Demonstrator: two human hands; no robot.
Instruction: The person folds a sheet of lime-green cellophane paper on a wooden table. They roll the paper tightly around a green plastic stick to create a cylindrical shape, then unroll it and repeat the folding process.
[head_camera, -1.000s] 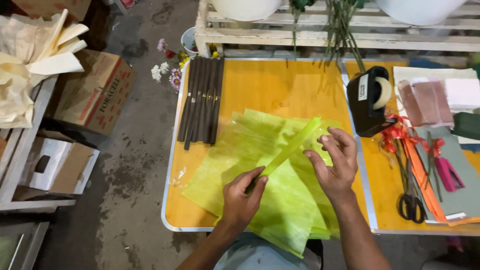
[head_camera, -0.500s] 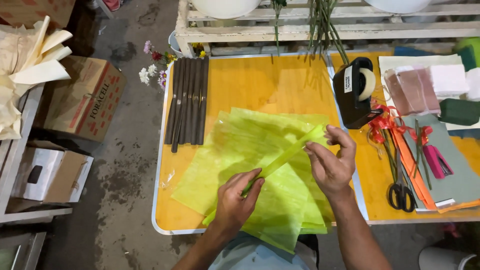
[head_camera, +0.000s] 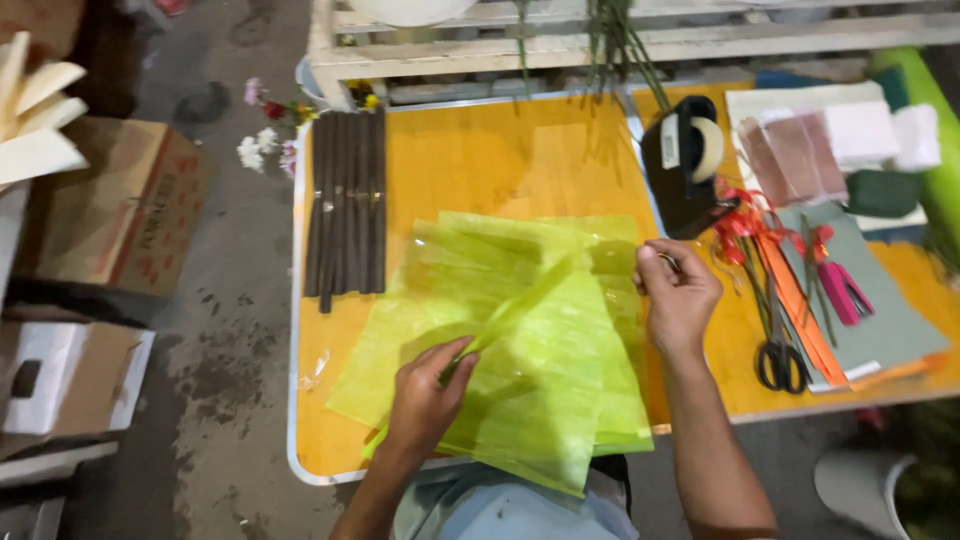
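Observation:
Several translucent lime-green wrapping sheets (head_camera: 540, 380) lie overlapped on the orange table (head_camera: 480, 160). My left hand (head_camera: 425, 395) pinches the near end of a raised fold of the top sheet, close to the table's front. My right hand (head_camera: 678, 295) grips the far right edge of the same green sheets, fingers closed on it. The fold runs as a ridge between the two hands.
A bundle of dark sticks (head_camera: 347, 205) lies at the table's left. A black tape dispenser (head_camera: 685, 165), red ribbon (head_camera: 740, 225), black scissors (head_camera: 778, 350), pink stapler (head_camera: 845, 290) and grey paper sit at right. Cardboard boxes (head_camera: 120, 215) stand on the floor to the left.
My right hand has slid outward to the sheets' right edge, and my left hand has drawn back toward me, stretching the fold. The camera has shifted, so the table sits further right.

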